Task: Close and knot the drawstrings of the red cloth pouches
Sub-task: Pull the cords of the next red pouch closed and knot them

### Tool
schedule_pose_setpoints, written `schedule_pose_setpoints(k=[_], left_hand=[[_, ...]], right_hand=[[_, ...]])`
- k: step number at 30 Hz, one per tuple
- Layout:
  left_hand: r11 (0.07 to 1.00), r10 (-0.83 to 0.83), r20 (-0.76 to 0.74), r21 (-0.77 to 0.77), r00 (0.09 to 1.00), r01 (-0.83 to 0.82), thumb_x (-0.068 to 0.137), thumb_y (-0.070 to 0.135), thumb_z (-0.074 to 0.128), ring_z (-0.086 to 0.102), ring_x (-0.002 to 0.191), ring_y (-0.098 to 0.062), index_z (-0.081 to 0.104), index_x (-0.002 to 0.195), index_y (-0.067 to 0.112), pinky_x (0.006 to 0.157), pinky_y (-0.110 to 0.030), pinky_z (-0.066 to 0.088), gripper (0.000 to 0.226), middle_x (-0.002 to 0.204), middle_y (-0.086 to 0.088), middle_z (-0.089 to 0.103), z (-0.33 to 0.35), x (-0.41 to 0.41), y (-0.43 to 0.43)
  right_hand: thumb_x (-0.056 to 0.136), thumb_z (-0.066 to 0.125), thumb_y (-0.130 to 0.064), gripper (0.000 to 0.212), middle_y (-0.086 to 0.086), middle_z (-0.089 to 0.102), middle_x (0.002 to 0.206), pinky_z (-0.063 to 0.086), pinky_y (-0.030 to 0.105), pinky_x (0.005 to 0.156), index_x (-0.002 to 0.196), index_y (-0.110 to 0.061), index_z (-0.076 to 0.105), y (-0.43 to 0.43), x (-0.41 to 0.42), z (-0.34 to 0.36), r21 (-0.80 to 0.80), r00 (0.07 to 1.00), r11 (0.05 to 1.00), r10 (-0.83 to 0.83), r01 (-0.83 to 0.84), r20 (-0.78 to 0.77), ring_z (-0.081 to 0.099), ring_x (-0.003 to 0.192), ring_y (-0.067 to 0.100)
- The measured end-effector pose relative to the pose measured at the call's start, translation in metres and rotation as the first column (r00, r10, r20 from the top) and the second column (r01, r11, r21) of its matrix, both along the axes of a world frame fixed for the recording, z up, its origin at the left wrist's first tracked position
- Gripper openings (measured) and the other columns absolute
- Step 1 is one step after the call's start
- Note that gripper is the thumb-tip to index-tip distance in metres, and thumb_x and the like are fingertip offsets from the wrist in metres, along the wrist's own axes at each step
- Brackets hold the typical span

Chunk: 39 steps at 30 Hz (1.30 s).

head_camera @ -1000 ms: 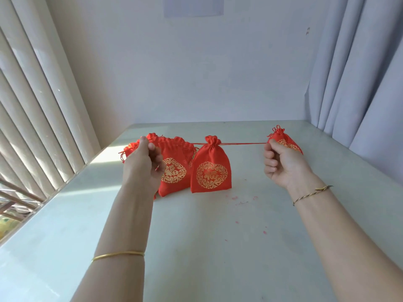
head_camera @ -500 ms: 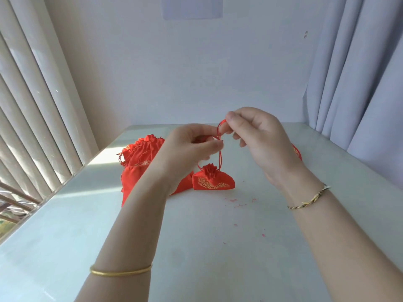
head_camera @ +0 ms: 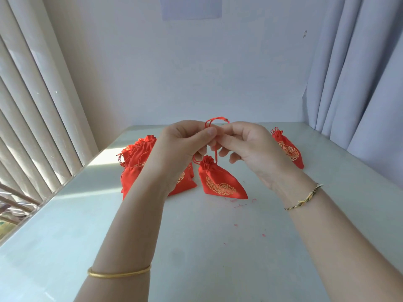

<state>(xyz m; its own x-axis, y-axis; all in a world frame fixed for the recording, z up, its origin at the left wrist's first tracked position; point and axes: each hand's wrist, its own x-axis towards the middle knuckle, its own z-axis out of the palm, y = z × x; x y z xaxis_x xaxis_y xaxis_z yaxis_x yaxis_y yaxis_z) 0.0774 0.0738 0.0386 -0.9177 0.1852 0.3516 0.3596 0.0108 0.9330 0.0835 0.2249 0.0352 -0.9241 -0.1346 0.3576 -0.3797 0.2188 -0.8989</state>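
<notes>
Red satin pouch lay tilted on the desk, mouth puckered shut, gold roundel face-up. A second earlier the drawstrings were stretched flat and taut out to either side of it, one end in each fist; by this moment both hands had come together directly above the pouch. Left hand pinched the cords between thumb and forefinger. Right hand pinched them from the other side, its lower fingers loosely curled and free. A small loop of cord stood up over the fingertips, and slack strands dropped to the pouch neck.

Reading: closing looked done on this pouch and the knot had been started; whether the loop had yet been threaded through could not be told.

Left of the pouch, partly behind the left forearm, sat a heap of pouches with mouths not fully drawn. Right of it and further back lay a single pouch, cinched. Red lint specks lay just in front.

Writing: none legible. The gold motif was too small to read; the paper sheet on the wall behind showed blank.
</notes>
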Motion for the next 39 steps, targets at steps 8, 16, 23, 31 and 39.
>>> schedule_pose_setpoints(k=[8, 16, 23, 31, 39], left_hand=[[0.995, 0.048, 0.074, 0.088, 0.996, -0.054, 0.086, 0.001, 0.061, 0.056, 0.059, -0.005, 0.071, 0.089, 0.009, 0.053, -0.015, 0.044, 0.013, 0.074, -0.002, 0.07, 0.002, 0.001, -0.001], [0.982, -0.011, -0.146, -0.19, 0.989, -0.017, 0.082, -0.009, 0.058, 0.062, 0.068, -0.007, 0.067, 0.09, 0.017, 0.066, -0.021, 0.053, 0.029, 0.077, 0.003, 0.065, 0.003, 0.006, 0.006], [0.867, 0.145, -0.536, -0.336, 0.832, -0.368, 0.076, 0.0, 0.056, 0.054, 0.08, -0.001, 0.067, 0.1, 0.026, 0.079, -0.024, 0.047, 0.037, 0.083, 0.015, 0.064, -0.008, 0.0, 0.009], [0.884, 0.223, -0.513, -0.251, 0.829, -0.394, 0.082, 0.002, 0.062, 0.062, 0.079, -0.002, 0.073, 0.093, 0.019, 0.075, -0.016, 0.049, 0.023, 0.083, 0.017, 0.067, -0.011, -0.007, 0.006], [0.922, 0.294, -0.189, -0.202, 0.937, -0.33, 0.093, 0.013, 0.053, 0.063, 0.069, 0.0, 0.069, 0.084, 0.012, 0.07, -0.021, 0.051, 0.018, 0.078, 0.007, 0.07, -0.019, -0.019, -0.015]], right_hand=[[0.069, 0.06, -0.018, 0.014, -0.005, 0.063, 0.057, 0.039, 0.015, 0.05, 0.06, -0.008, 0.062, 0.012, 0.002, 0.009, 0.107, 0.998, 0.994, -0.006, 0.013, -0.062, 0.052, 0.058, 0.005], [0.093, 0.035, 0.0, 0.03, -0.001, 0.067, 0.071, 0.051, 0.034, 0.072, 0.092, -0.011, 0.063, 0.006, -0.012, -0.006, -0.175, 0.991, 0.98, 0.105, -0.09, 0.081, 0.065, 0.07, 0.018], [0.094, 0.043, -0.014, 0.024, 0.009, 0.065, 0.087, 0.046, 0.037, 0.077, 0.106, -0.004, 0.061, 0.007, -0.017, -0.014, -0.329, 0.891, 0.908, 0.356, -0.259, 0.282, 0.058, 0.072, 0.02], [0.092, 0.051, -0.024, 0.015, 0.005, 0.068, 0.083, 0.049, 0.028, 0.068, 0.084, -0.012, 0.057, 0.009, -0.017, -0.015, -0.324, 0.905, 0.922, 0.31, -0.211, 0.293, 0.062, 0.072, 0.018], [0.093, 0.051, -0.023, 0.03, 0.001, 0.064, 0.065, 0.045, 0.021, 0.051, 0.064, -0.016, 0.053, 0.027, -0.022, -0.015, -0.206, 0.949, 0.958, -0.137, 0.2, 0.284, 0.061, 0.052, 0.01]])
